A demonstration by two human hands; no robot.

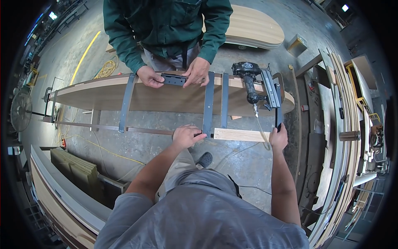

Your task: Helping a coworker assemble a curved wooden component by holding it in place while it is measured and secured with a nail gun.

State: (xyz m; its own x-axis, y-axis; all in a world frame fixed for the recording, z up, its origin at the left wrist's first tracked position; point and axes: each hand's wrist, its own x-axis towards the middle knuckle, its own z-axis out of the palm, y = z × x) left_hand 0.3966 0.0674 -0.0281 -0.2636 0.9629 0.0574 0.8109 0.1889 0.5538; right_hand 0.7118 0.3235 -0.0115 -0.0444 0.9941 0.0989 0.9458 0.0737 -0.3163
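My left hand [187, 136] is wrapped over the narrow brown rail [149, 131] of a frame, its thumb beside a dark grey crossbar [208, 106]. At the frame's right end, my right hand [279, 137] is closed round the near end of a dark flat bar [278, 118], beside a pale wood strip [240, 135]. A black nail gun [248, 81] with a hose rests on the frame's far right part. Across from me, a co-worker in a green jacket holds a small dark metal plate with holes [173, 79] in both hands [198, 71] at the far rail.
A long rounded wood panel [161, 98] stands along the far side of the frame. Stacked oval boards [253, 27] lie behind the co-worker. Long planks [348, 124] line the right side. Yellow cable [108, 68] and hoses trail over the floor. Panels [76, 170] stand at the near left.
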